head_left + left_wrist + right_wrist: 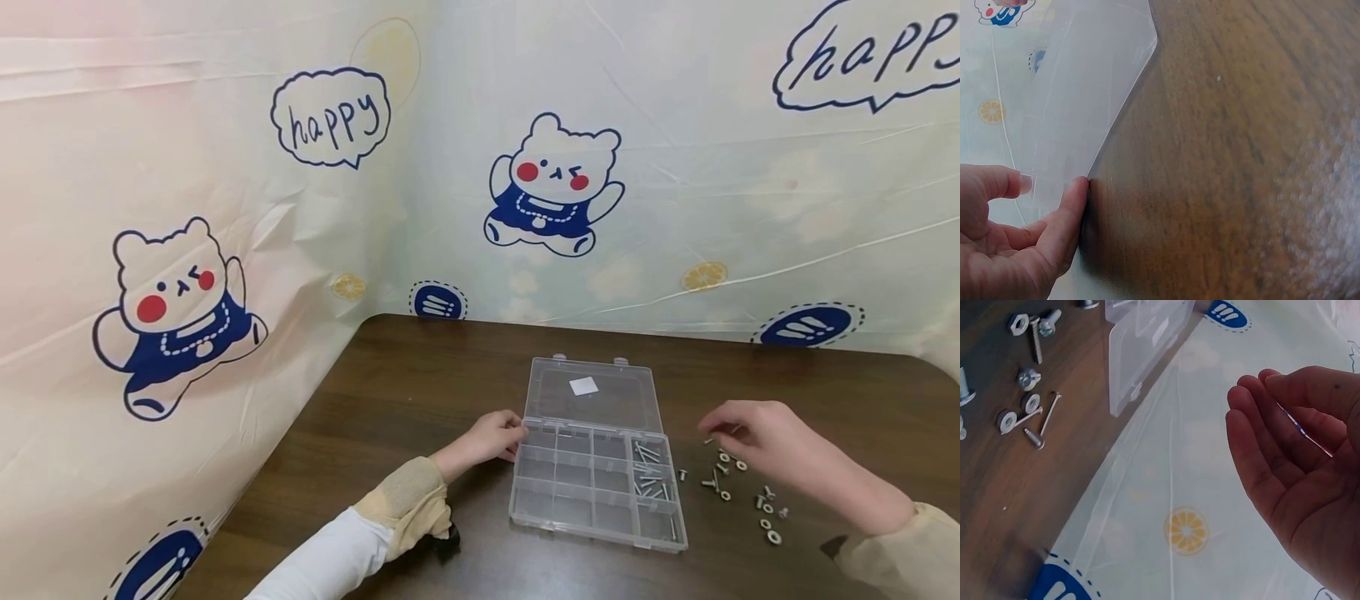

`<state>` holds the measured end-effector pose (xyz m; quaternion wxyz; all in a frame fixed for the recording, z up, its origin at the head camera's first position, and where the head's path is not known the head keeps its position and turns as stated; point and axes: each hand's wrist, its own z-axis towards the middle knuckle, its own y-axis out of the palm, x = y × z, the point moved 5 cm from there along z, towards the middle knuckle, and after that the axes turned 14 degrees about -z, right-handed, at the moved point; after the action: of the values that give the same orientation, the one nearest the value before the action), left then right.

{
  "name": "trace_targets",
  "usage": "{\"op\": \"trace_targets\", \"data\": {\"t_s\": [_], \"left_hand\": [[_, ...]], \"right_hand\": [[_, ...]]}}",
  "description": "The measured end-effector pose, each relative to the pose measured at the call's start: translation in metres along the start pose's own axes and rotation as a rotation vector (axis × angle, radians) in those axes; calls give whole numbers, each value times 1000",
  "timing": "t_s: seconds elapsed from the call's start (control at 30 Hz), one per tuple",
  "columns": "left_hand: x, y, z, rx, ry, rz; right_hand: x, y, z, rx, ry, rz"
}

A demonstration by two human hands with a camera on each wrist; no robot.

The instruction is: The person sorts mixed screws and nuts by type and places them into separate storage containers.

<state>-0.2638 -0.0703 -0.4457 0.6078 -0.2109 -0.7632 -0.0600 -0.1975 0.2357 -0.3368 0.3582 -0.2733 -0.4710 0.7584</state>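
A clear plastic compartment box (573, 507) lies on the table with its lid (551, 392) folded back. My left hand (495, 435) holds the box's left edge near the hinge; in the left wrist view the thumb and a finger (1074, 194) are on either side of that edge. Silver screws (651, 483) lie in the right-hand column of compartments. My right hand (765, 433) is raised right of the box, above loose hardware. In the right wrist view, its thumb and fingertips pinch a slim screw (1304, 432), partly hidden by the fingers.
Loose bolts, nuts and washers (774, 537) are scattered on the brown wooden table (420, 375) right of the box. A white label (583, 386) shows on the lid. A printed cloth (450, 208) hangs behind and left of the table.
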Motion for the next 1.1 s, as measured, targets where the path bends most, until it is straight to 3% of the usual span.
{"op": "trace_targets", "data": {"t_s": [0.2,0.8,1.1], "left_hand": [[0,0,1,-5,-4,-1],[0,0,0,2,2,-11],[2,0,-1,2,9,-15]], "right_hand": [[7,2,-3,0,19,-6],[36,35,-16,-297,209,18],[56,58,-20,-396,244,-16]]}}
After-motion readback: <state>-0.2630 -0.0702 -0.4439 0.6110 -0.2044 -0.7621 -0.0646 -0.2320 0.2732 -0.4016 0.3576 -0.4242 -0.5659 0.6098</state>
